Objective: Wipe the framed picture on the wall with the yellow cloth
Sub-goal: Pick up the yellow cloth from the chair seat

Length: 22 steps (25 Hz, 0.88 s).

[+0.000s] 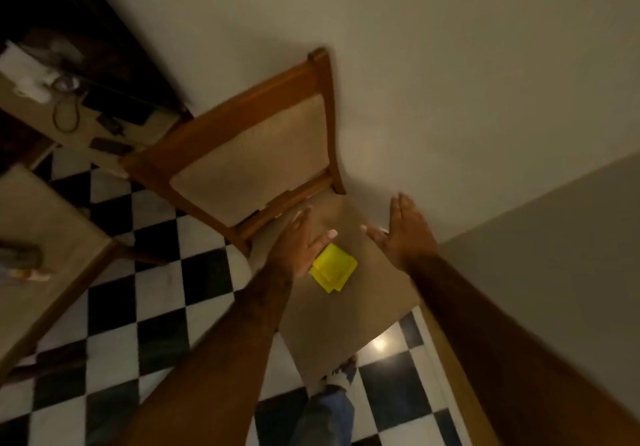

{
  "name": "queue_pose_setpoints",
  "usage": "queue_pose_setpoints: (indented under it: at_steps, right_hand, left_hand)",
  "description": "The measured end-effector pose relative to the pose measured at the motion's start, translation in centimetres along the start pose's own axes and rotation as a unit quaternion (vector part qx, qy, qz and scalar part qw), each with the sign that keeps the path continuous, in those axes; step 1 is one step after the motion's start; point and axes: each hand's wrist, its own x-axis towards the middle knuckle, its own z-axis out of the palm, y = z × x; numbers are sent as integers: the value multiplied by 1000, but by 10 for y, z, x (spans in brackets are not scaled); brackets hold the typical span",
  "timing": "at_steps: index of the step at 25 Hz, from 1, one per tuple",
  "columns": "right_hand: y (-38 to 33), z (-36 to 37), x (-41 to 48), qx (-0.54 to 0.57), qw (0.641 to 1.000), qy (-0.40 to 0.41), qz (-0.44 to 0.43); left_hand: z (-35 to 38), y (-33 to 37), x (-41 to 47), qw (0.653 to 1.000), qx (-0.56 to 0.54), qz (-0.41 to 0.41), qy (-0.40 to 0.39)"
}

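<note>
A folded yellow cloth lies on the beige seat of a wooden chair. My left hand hovers just left of the cloth, fingers spread, its thumb over the cloth's upper left corner. To the right of the cloth my right hand is held flat and open above the seat, apart from the cloth. Neither hand holds anything. No framed picture shows in this view; only bare cream wall rises behind the chair.
The chair's padded backrest leans against the wall. At the left stands a table, with a cluttered counter behind it. The floor is black-and-white checked tile. My jeans leg and shoe stand by the seat's front.
</note>
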Motion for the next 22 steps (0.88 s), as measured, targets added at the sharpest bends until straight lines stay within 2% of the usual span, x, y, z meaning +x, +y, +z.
queue_pose_setpoints:
  at_steps: [2,4,7,10,13,15,18,22]
  right_hand:
    - [9,42,16,39,997,-38,49]
    - [27,88,21,28,996,-65,60]
    - [48,152,38,51,985,-154,65]
    - [48,197,56,112,970,-208,58]
    - [41,233,71,170,968,-167,82]
    - [39,244,76,239,953,-118,146]
    - [43,239,81,317,914,-131,217]
    - [45,201,64,362,896,-135,218]
  left_hand:
    - [33,-29,17,996,-42,-52,-55]
    - [75,-59,26,991,-40,-92,-93]
    - [134,-90,48,985,-34,-129,-107]
    - [165,-106,64,984,-11,-147,-99]
    - [189,-121,78,989,15,-136,-52]
    - [195,-127,83,985,-27,-167,-18]
    - [193,-128,82,978,-98,-183,-15]
    - [167,-109,66,965,-202,-167,-13]
